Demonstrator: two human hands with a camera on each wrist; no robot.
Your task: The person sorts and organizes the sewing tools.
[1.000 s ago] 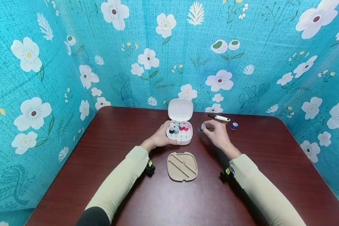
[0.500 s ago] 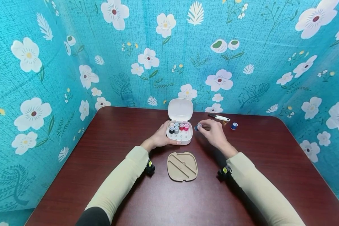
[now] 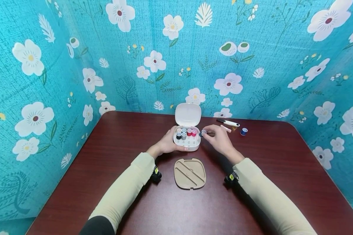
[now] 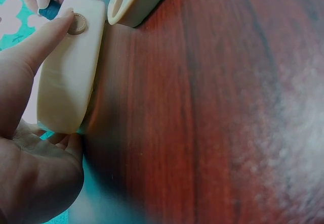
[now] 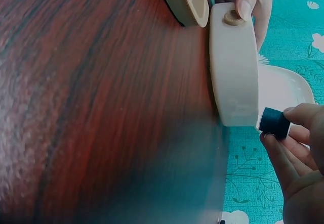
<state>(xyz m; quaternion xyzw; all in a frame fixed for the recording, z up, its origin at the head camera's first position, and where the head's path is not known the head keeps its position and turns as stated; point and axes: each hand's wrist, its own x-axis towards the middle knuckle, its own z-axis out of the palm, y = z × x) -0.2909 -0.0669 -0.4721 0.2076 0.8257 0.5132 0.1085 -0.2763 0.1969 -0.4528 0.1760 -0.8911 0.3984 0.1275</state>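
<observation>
A white sewing box (image 3: 193, 148) stands on the table with its lid (image 3: 188, 114) raised at the back. Several thread spools (image 3: 189, 132), among them black, grey and red ones, sit upright in its back rows; bare pegs show in front. My left hand (image 3: 166, 142) grips the box from its left side, the thumb along the front beside a round brown button (image 4: 77, 24). Between thumb and fingertips, my right hand (image 3: 222, 140) pinches a dark blue-green thread spool (image 5: 275, 123). That spool is tilted, right at the box's right edge.
A tan tray (image 3: 190, 173) with diagonal ridges lies in front of the box. Behind and right of my right hand are a white tool with a black tip (image 3: 230, 123), a pinkish stick (image 3: 226, 128), a small gold item (image 3: 234, 128) and a blue spool (image 3: 244, 131).
My right hand has carried the pinched spool left, up to the box's right edge. The pinkish stick has come into view behind that hand. My left hand and the box have stayed put.
</observation>
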